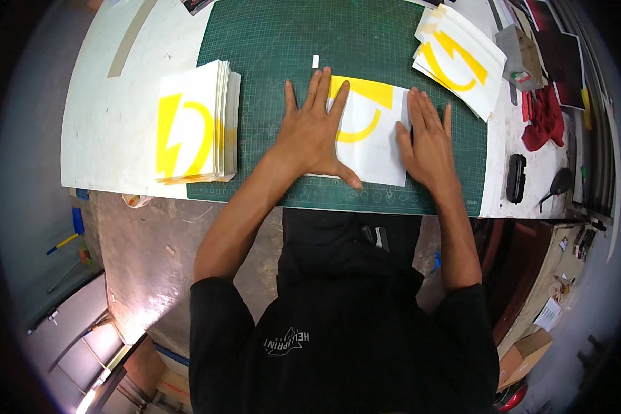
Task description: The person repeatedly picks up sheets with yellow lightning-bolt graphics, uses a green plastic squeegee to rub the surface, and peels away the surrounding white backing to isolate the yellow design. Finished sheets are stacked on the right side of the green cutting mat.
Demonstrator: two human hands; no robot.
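Observation:
A white sheet with a yellow print (372,152) lies on the green cutting mat (269,48) in front of me. My left hand (314,131) presses flat over its left part, fingers spread and thumb pointing toward the near edge. Along the sheet's right edge rests my right hand (428,141), its fingers stretched out and its thumb apart. Part of the sheet is hidden under the left hand. Just beyond my left fingertips sits a small white block (315,61).
To the left stands a thick stack of white-and-yellow sheets (190,131), partly over the mat. A looser pile of similar sheets (455,58) lies at the far right. Beyond it are a grey metal box (521,58), a red cloth (545,124) and a black case (517,178).

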